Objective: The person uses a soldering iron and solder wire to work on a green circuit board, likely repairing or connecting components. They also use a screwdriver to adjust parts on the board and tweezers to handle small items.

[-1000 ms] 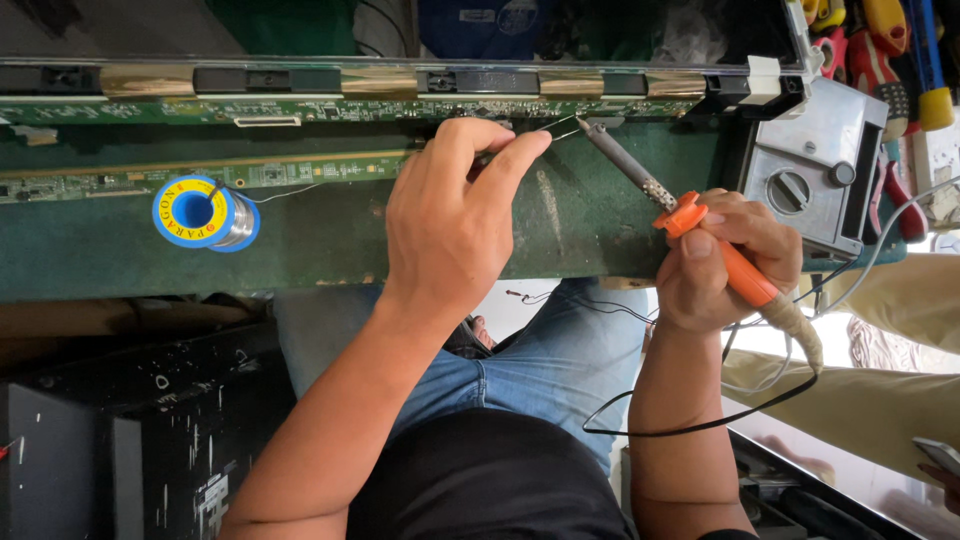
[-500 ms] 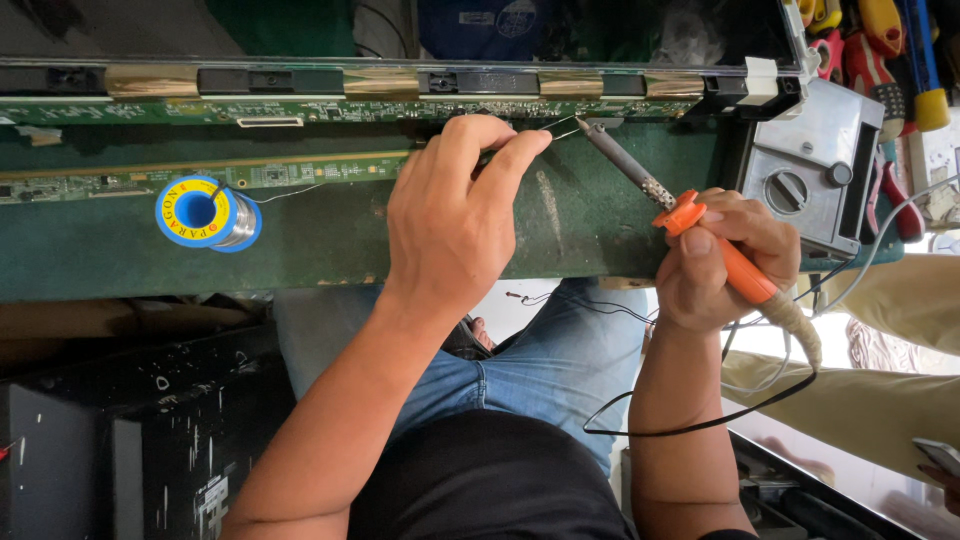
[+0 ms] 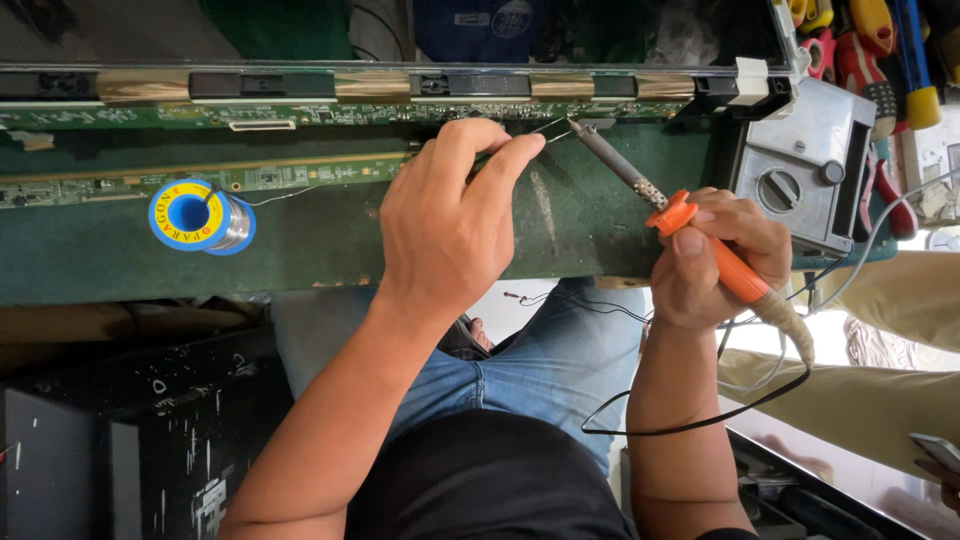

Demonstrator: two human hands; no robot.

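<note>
Solder spool: a blue and yellow reel is laid on the green worktop, well left of both hands
Circuit strip: a long green board is laid along the worktop
Left hand: the grip is closed, thin solder wire pinched between thumb and forefinger
Soldering iron: the tip is brought to the wire's end at the board edge
Right hand: the grip is closed around the orange handle
Metal box: set at far right

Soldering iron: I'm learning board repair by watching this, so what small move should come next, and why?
Probably ease the soldering iron tip a touch further onto the circuit board strip. The right hand angles it toward the thin solder wire pinched by the left hand, and tip and wire nearly meet at the board's edge.
</note>
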